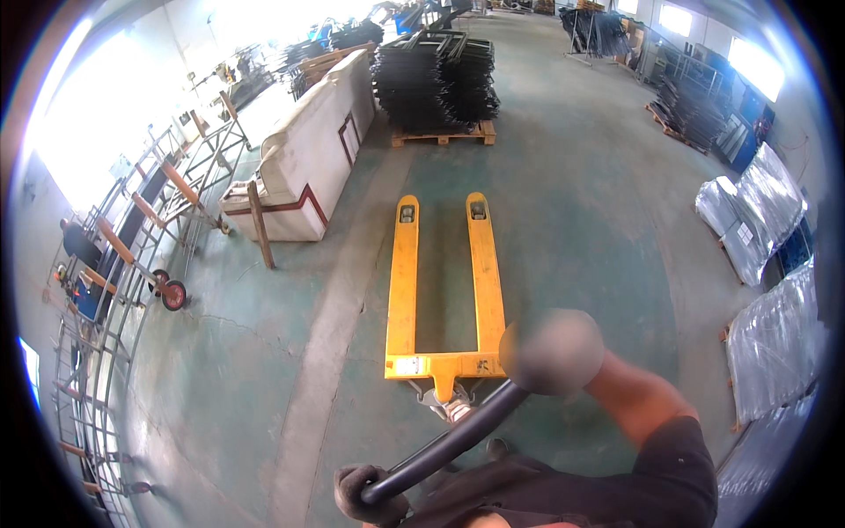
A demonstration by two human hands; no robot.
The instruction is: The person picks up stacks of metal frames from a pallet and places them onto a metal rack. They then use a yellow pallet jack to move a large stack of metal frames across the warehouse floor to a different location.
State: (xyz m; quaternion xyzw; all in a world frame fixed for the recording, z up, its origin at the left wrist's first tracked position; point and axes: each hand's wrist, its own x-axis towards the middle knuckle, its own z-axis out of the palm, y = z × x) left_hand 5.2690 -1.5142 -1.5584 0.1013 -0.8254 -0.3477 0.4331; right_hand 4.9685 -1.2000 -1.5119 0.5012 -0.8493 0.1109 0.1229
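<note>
A yellow pallet jack [401, 290] stands on the green floor in front of me, its two empty forks pointing away toward a wooden pallet [443, 136] stacked with black metal frames [436, 79]. Its dark handle bar [449, 440] slants across the lower middle. My left hand [365, 497], in a dark glove, is closed around the bar's lower end. My right hand [553, 352] sits at the bar's upper end as a blurred round shape that looks closed on it, with the bare forearm behind it.
A long white covered block [312, 150] with a leaning wooden post lies at the left of the forks. Metal racks [132, 255] and a red-wheeled cart [173, 295] line the left side. Plastic-wrapped stacks [766, 334] stand along the right, with more dark frames [691, 110] beyond.
</note>
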